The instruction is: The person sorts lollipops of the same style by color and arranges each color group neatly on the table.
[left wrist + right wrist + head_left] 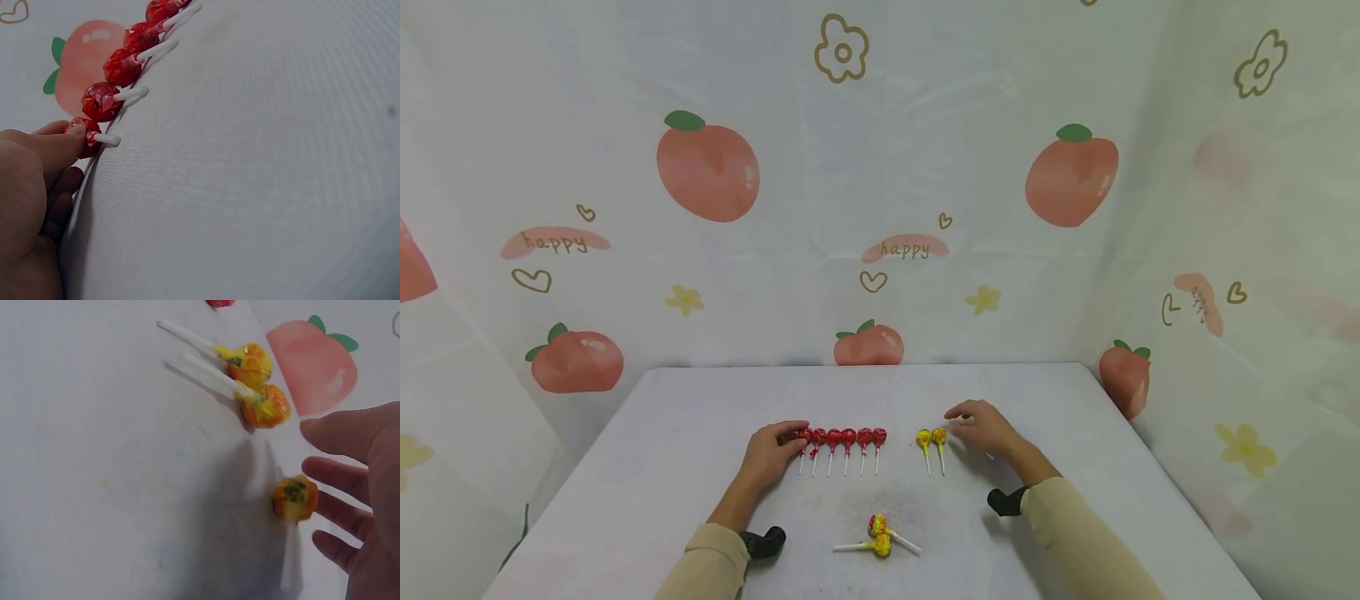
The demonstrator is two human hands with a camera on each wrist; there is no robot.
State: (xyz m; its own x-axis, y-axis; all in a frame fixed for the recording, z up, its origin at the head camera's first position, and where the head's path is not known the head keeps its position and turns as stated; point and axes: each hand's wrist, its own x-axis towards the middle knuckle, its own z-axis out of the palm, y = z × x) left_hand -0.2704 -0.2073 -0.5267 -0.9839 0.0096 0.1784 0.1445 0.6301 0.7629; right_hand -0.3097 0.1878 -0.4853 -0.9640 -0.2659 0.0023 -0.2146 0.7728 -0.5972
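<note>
My left hand (769, 454) pinches the head of the leftmost red lollipop (87, 137) between thumb and finger. That lollipop ends a row of several red lollipops (848, 437), their sticks pointing toward me. My right hand (985, 429) hovers with spread, loosely bent fingers just right of two yellow lollipops (932, 437) lying side by side. In the right wrist view, another yellow-orange lollipop (295, 499) lies by its fingertips, separate from the pair (262, 384). The hand mostly hides this one from the head view.
Nearer to me, two more lollipops (880, 543) lie crossed on the white table (715, 400), one with some red on its wrapper. Behind the table hangs a white cloth (910, 150) printed with peaches. Black wrist devices (763, 543) sit by both sleeves.
</note>
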